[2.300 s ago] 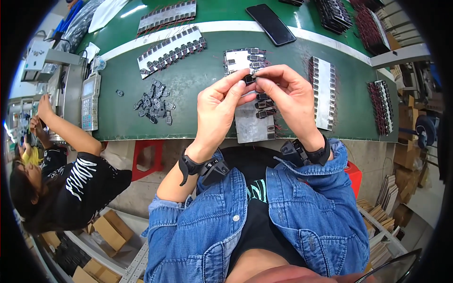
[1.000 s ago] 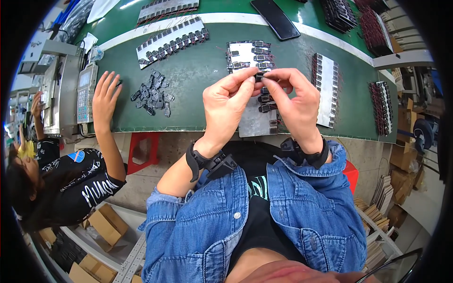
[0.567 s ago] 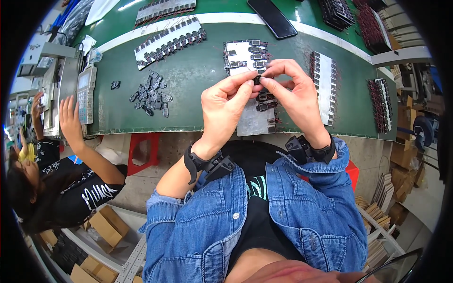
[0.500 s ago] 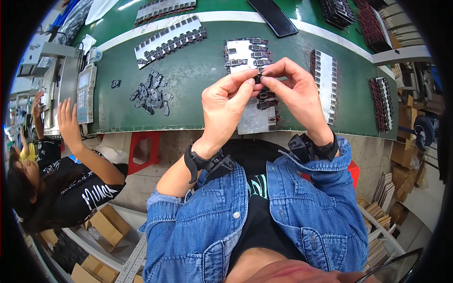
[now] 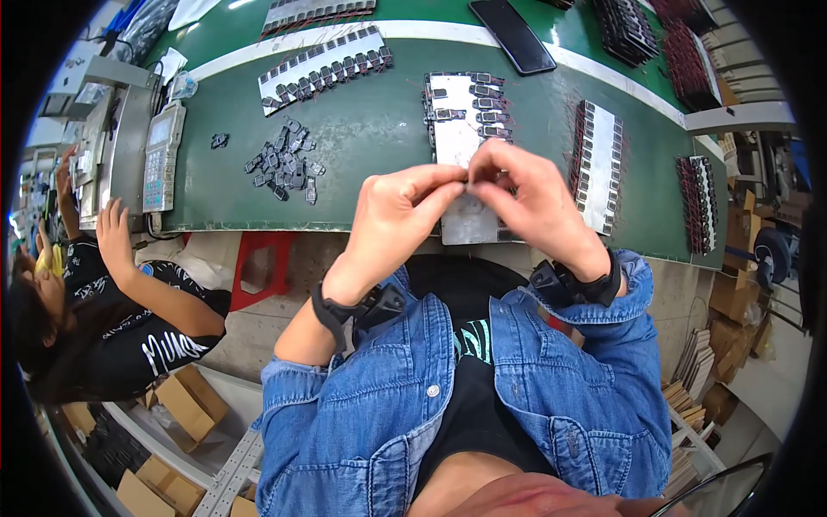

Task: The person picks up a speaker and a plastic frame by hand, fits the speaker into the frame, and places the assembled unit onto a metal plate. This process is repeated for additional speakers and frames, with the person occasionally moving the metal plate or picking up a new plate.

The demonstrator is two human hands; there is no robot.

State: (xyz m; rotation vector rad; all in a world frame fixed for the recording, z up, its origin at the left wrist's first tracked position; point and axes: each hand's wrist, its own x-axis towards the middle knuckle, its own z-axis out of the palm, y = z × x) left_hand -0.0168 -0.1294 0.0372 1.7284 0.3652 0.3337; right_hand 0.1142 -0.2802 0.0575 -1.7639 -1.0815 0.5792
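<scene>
Fingers of left hand (image 5: 396, 215) and right hand (image 5: 525, 202) pinch a tiny part (image 5: 469, 178), orientation hidden

I see a loose pile of small dark parts (image 5: 282, 164) near the green bench's (image 5: 379, 129) left end, a black phone (image 5: 512, 23) at its far edge, and a keypad unit (image 5: 160, 157) on the left edge.

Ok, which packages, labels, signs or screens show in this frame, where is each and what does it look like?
Handheld keypad unit: far left of the green table, upright grey slab, small pale screen above rows of keys.
Dark slab: top of the table, flat, black, perhaps a phone, screen off.
Cardboard boxes: on the floor lower left, brown, rectangular.
Cardboard boxes: right edge, brown, stacked.
</scene>
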